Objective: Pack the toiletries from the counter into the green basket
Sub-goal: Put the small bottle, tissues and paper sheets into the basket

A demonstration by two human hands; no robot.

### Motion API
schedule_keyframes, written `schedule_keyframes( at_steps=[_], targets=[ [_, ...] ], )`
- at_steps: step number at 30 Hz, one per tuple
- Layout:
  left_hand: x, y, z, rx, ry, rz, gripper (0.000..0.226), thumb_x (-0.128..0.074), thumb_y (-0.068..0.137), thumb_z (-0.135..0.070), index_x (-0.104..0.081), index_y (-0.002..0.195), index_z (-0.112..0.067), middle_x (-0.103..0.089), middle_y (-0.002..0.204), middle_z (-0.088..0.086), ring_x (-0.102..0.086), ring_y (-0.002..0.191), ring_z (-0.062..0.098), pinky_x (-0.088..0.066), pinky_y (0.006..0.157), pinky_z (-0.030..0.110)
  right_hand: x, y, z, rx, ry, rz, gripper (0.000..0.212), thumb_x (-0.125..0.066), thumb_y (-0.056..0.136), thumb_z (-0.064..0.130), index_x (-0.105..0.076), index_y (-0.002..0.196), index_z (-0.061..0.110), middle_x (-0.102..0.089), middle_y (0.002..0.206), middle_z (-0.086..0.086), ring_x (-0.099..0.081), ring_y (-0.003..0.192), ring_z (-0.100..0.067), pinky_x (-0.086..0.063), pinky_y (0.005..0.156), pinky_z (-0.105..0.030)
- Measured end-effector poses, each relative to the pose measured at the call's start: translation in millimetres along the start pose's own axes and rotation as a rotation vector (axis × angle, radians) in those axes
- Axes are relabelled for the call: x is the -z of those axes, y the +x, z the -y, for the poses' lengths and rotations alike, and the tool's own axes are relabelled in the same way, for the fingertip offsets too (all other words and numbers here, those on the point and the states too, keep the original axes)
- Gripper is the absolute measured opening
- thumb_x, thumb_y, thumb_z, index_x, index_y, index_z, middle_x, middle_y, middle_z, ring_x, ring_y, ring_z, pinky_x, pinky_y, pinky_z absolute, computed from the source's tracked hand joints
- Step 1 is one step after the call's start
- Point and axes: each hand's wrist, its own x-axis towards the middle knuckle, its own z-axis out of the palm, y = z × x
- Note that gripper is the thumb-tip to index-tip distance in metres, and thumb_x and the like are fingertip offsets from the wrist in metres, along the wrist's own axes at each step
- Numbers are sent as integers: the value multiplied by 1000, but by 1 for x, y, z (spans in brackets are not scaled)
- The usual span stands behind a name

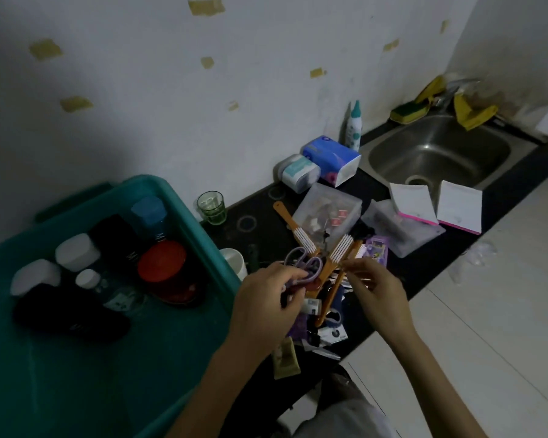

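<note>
A black desk runs along a white wall dotted with yellowish tape patches, and pale floor tiles lie beyond its front edge. A steel sink is set into the far right end, with a yellow-green sponge on the rim behind it and two white notepads with pink edges at its near rim. Along the back edge stand a green glass tumbler, a white and teal wipes pack, a blue tissue pack and a white bottle with a teal cap. The big green plastic basket fills the left end, already holding a red-lidded jar, a blue-capped bottle, white-lidded jars and black bottles. The left hand and right hand hover above a heap of small toiletries at the middle of the desk near its front edge, just right of the basket's wall. The left hand's fingers curl around a purple looped item; what it is I cannot tell. The right hand pinches a handle among the orange brushes with white bristles, which fan out between the hands. Two clear zip pouches lie just beyond them.
</note>
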Motion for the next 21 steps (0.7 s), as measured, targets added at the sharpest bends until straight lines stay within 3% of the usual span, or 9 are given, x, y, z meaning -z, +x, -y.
schedule_keyframes(
  at_steps=[5, 9, 13, 17, 21],
  targets=[
    [-16, 12, -7, 104, 37, 73, 27, -58, 90, -29, -61, 117, -30, -60, 110, -14, -54, 102, 4, -46, 86, 23, 15, 16, -15, 18, -94, 67, 17, -60, 92, 17, -65, 106, 25, -64, 101, 18, -62, 93, 1, -52, 81, -21],
    [-44, 15, -17, 195, -52, 100, 27, -62, 89, -25, -62, 116, -29, -59, 111, -16, -51, 99, -2, -38, 80, 5, 24, 33, -21, 51, -111, 120, 17, -60, 92, 18, -64, 105, 28, -61, 100, 22, -59, 90, 6, -49, 77, -16],
    [-80, 16, -28, 265, -77, 177, 24, -60, 92, -26, -61, 115, -27, -59, 112, -11, -54, 101, 3, -49, 87, 20, 30, 54, -28, 38, -73, 172, 14, -60, 91, 20, -65, 102, 29, -61, 98, 24, -59, 89, 7, -48, 75, -13],
    [-97, 15, -24, 295, 26, 203, 32, -58, 92, -33, -55, 124, -30, -56, 119, -11, -50, 109, 5, -44, 92, 21, 32, 72, -33, -2, 36, 223, 16, -60, 91, 19, -61, 97, 34, -62, 93, 24, -60, 87, 10, -45, 71, -10],
    [-96, 18, -15, 341, 64, 147, 31, -58, 92, -31, -57, 123, -29, -57, 123, -11, -51, 114, 7, -43, 94, 22, 30, 90, -38, -30, 152, 296, 19, -60, 91, 13, -61, 100, 29, -66, 92, 17, -62, 86, 9, -47, 68, -8]
  ],
)
